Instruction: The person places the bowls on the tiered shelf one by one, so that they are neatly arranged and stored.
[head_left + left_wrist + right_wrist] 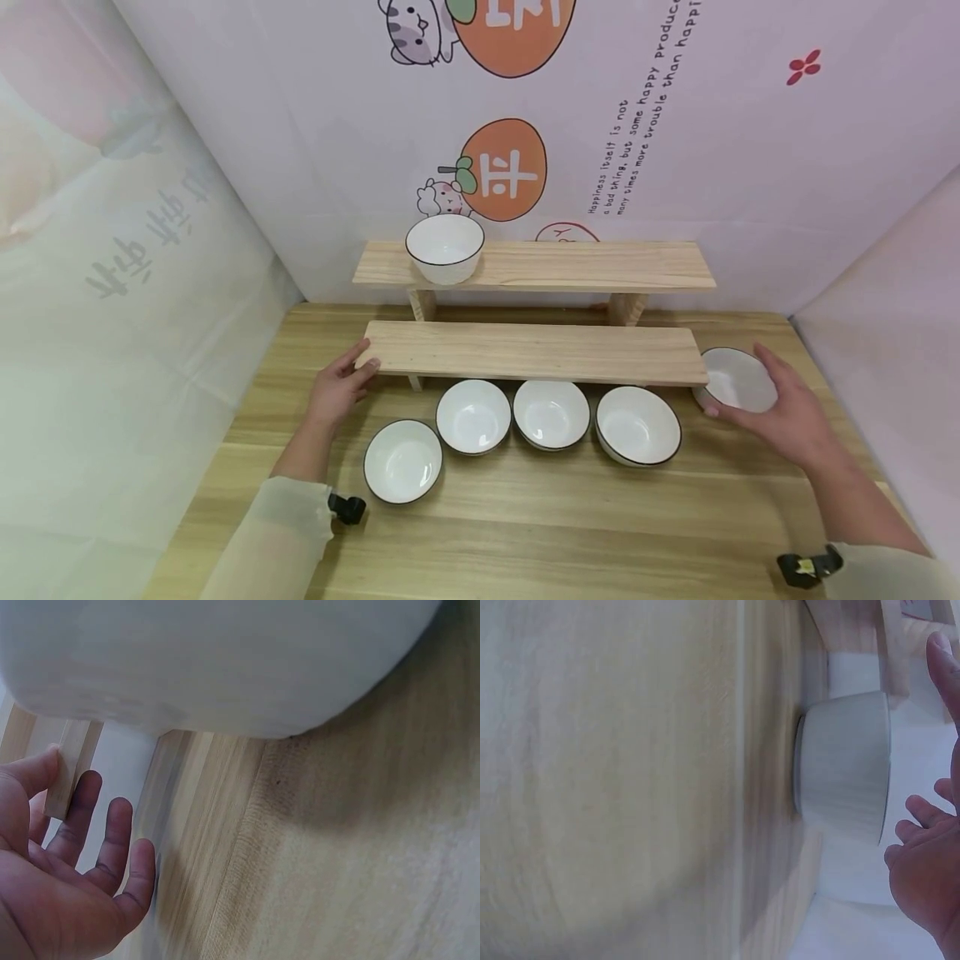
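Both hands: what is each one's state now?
Left hand: holding the lower board by its left end.
Right hand: open at the rightmost bowl.

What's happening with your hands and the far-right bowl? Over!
Left hand: pinching lower shelf at its left end. Right hand: spread at far-right bowl, touch unclear. Bowl: upright on table. Shelf's right corner close by, maybe in the way.

Lower pale wooden shelf board (525, 350) spans the head view's centre; a dark-rimmed white bowl (735, 379) stands upright at right.
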Demonstrator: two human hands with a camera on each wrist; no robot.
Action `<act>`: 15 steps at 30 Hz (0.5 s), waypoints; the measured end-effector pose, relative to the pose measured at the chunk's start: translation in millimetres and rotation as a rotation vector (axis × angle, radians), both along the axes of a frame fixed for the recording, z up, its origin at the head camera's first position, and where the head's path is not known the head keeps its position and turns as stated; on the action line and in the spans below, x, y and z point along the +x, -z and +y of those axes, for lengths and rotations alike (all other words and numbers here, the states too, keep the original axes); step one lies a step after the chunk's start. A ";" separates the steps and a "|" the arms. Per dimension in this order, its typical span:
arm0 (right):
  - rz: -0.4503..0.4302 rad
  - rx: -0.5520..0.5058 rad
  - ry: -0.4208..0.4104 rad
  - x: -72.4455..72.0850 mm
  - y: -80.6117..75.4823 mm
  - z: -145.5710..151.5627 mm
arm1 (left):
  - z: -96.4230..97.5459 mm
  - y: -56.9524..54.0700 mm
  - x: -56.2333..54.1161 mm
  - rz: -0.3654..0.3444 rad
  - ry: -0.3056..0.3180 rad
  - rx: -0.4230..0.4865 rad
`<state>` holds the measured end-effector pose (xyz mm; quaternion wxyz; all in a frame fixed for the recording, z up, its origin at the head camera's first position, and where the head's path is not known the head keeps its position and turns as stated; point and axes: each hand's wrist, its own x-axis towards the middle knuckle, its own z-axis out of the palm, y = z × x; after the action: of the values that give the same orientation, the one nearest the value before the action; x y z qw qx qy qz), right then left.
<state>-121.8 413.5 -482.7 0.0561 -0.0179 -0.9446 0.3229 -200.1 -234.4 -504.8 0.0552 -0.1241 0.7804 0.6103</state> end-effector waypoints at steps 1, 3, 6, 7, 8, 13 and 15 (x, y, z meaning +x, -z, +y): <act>0.001 0.003 0.001 -0.3 2.0 1.8 | -0.2 0.3 -0.1 -0.001 -0.001 -0.001; 0.009 0.003 -0.002 -0.9 6.3 5.5 | -0.2 0.8 -0.3 0.000 -0.002 -0.002; 0.016 0.008 -0.009 -1.3 11.8 9.9 | -0.1 1.2 -0.4 0.000 -0.002 -0.004; 0.015 0.007 -0.010 -1.3 13.4 11.1 | -0.1 1.3 -0.4 -0.001 -0.002 -0.003; 0.014 0.008 -0.012 -1.4 14.9 12.3 | 0.1 1.3 -0.4 -0.002 -0.003 -0.001; 0.002 0.017 -0.014 -2.6 22.2 17.8 | -0.3 1.5 -0.2 -0.005 -0.008 0.004; -0.007 0.012 -0.015 -2.7 24.8 20.1 | -0.6 1.4 0.2 -0.005 -0.006 0.007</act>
<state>-124.6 433.6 -507.6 0.0505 -0.0117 -0.9468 0.3175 -199.9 -235.0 -506.2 0.0559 -0.1280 0.7776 0.6130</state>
